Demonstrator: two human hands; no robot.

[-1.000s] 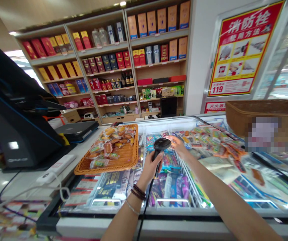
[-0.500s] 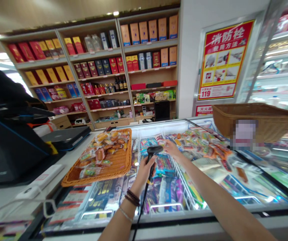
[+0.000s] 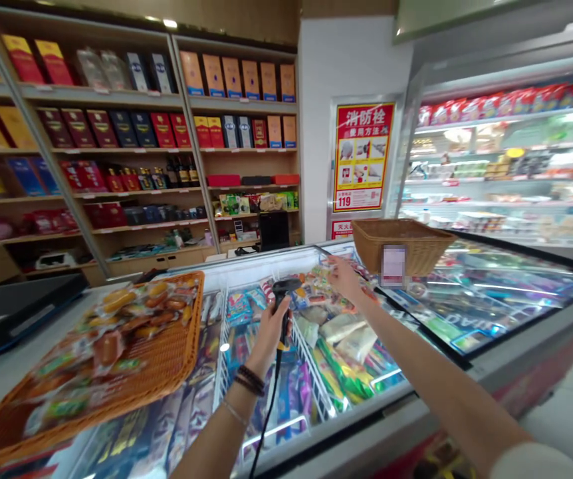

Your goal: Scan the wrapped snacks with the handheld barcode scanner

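My left hand (image 3: 274,326) is closed around the handle of a black barcode scanner (image 3: 286,287), its cable running down toward me. The scanner is over the chest freezer, above a wire basket with blue ice-cream packets (image 3: 240,305). My right hand (image 3: 343,276) is stretched out farther right, over packaged sausages (image 3: 316,283). Its fingers look partly bent and apart, and I see nothing in them. Just right of that hand, a brown woven basket (image 3: 406,243) with a blurred label stands on the glass lid.
An orange wicker tray (image 3: 167,372) of wrapped sausages lies at the left, beside a black flat device (image 3: 27,309). Shelves of boxed bottles (image 3: 117,130) stand behind. A red fire-hydrant poster (image 3: 363,156) hangs on the wall, and a lit cooler (image 3: 510,153) stands at the right.
My view has turned right. My right hand has moved away from the scanner, toward the brown basket. The scanner stays in my left hand.
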